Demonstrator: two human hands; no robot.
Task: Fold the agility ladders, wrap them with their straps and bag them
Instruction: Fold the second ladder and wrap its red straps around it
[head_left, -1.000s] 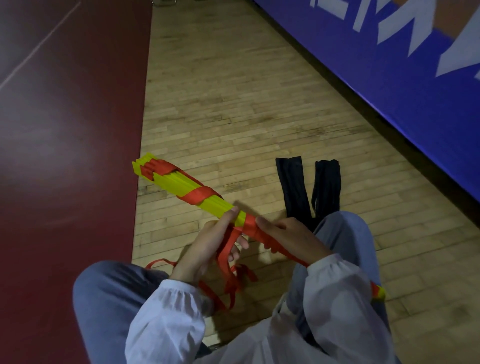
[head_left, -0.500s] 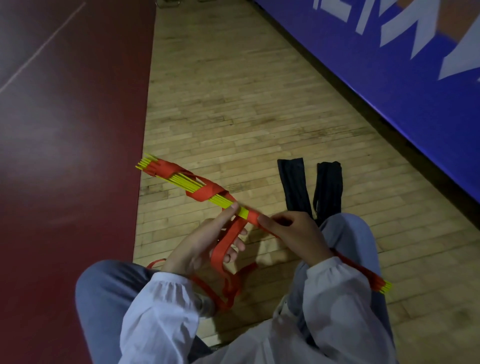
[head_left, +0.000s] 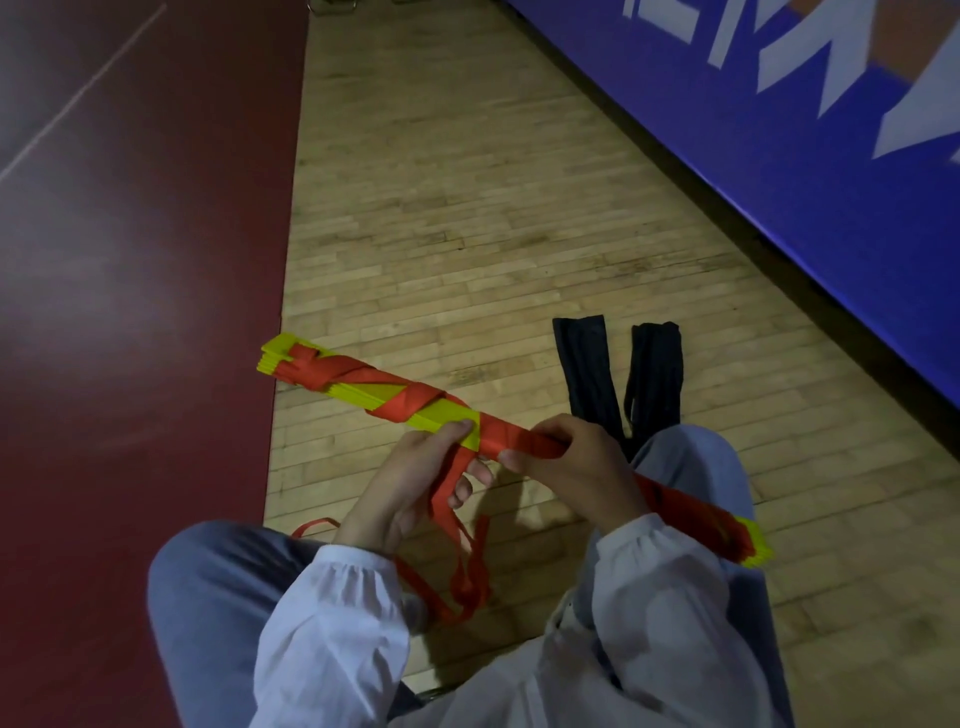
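**Orange webbing half-wound round a yellow bundle**

Orange strap (head_left: 511, 441) spirals along the ladder bundle (head_left: 384, 395), a stack of flat yellow plastic rungs held slantwise above the person's lap, one end out over the edge of the wooden floor (head_left: 467, 218), the other past the right knee; the turns look loose and crossed at the far end, tight and flat near the hands.

The right hand (head_left: 571, 462) is clenched round the bundle over the newest turn, probably to pin the wrap so it cannot slacken; the left hand (head_left: 410, 483) has its thumb pressed on the bare yellow face and its fingers curled round the strap where it leaves the bundle, which keeps tension on the webbing; the spare length (head_left: 467, 571) hangs limp in loops between the knees, thin, soft and creased.

Two black bags (head_left: 587, 374), flat, narrow and cloth-like, lie side by side on the boards just beyond the right knee, within reach for the bagging step, I judge; a dark red floor (head_left: 130, 312) borders the planks on the left; a blue banner (head_left: 779, 156) with white lettering runs along the right.
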